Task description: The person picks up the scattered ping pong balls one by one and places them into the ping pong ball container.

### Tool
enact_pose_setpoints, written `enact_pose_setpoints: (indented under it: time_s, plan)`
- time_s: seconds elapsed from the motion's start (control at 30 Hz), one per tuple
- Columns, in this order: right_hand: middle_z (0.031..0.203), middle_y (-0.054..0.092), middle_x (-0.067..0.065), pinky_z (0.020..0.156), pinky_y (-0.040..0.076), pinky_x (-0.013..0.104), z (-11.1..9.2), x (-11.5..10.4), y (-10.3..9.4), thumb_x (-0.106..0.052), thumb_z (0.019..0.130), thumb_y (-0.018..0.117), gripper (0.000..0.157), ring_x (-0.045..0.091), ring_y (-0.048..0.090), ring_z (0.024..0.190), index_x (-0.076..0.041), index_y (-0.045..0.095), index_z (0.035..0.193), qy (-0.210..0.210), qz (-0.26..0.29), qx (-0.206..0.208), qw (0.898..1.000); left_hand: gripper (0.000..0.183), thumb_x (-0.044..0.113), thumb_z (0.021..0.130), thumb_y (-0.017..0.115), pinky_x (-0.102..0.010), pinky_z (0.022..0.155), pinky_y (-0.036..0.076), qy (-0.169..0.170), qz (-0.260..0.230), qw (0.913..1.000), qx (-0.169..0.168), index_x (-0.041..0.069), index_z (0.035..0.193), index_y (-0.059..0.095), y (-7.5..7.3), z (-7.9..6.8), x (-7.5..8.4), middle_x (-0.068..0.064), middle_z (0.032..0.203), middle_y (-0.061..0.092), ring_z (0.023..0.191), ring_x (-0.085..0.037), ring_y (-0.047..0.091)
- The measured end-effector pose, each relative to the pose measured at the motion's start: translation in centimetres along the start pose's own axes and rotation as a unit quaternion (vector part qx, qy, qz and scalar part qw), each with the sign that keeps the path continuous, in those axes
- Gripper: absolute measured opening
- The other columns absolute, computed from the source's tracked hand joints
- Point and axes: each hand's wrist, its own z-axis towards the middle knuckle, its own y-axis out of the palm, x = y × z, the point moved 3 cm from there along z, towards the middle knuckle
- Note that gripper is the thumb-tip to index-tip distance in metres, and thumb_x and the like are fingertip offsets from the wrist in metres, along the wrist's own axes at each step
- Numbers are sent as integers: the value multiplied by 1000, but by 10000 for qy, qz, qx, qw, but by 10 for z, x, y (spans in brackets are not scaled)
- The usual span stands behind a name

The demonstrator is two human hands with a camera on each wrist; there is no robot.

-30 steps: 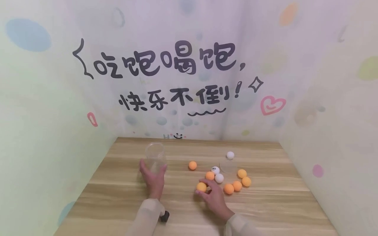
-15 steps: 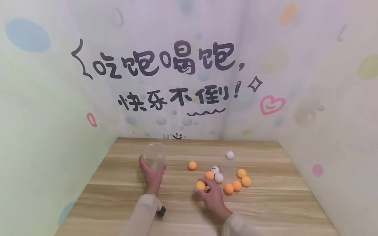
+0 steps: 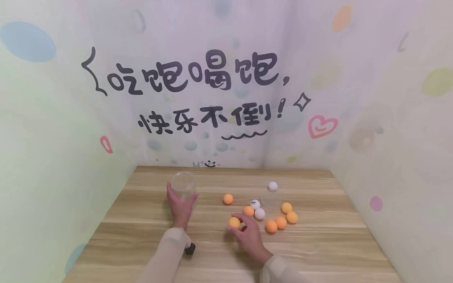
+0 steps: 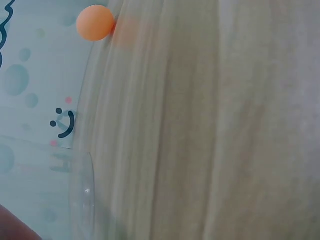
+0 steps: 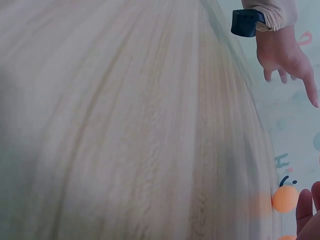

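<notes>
A clear, open-topped plastic jar stands at the left of the table, with my left hand gripping its near side, thumb and fingers around it. Its transparent wall shows at the lower left of the left wrist view. My right hand pinches an orange ping-pong ball between thumb and fingertips, close over the table. Just beyond that hand lie another orange ball and two white balls, one of them nearest. In the right wrist view, my right fingers show at the lower right edge.
A lone orange ball lies between jar and cluster. Several more orange balls curve to the right, around a clear round disc with a white ball behind it. Printed fabric walls enclose the wooden table.
My right hand has carried the pinched orange ball slightly left, away from the cluster. The left hand keeps its place at the jar. The head view has turned a little.
</notes>
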Motion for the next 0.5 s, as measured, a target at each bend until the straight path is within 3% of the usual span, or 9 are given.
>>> enact_pose_setpoints:
  time_s: [0.23, 0.5]
  plan:
    - [105, 66, 1, 60, 49, 23, 0, -2, 2, -14, 77, 82, 38, 13, 55, 77, -10, 70, 113, 7, -14, 63, 10000, 118, 22, 70, 88, -59, 111, 22, -52, 49, 10000, -68, 26, 156, 7, 1, 5, -1, -13, 158, 18, 140, -40, 23]
    - [106, 65, 1, 61, 48, 22, 1, -2, 2, -17, 77, 82, 39, 18, 55, 76, -12, 69, 114, 178, 87, 58, 9998, 113, 23, 70, 87, -60, 110, 22, -126, 263, 9995, 91, 21, 156, 13, 1, 3, 1, -17, 156, 24, 138, -43, 26]
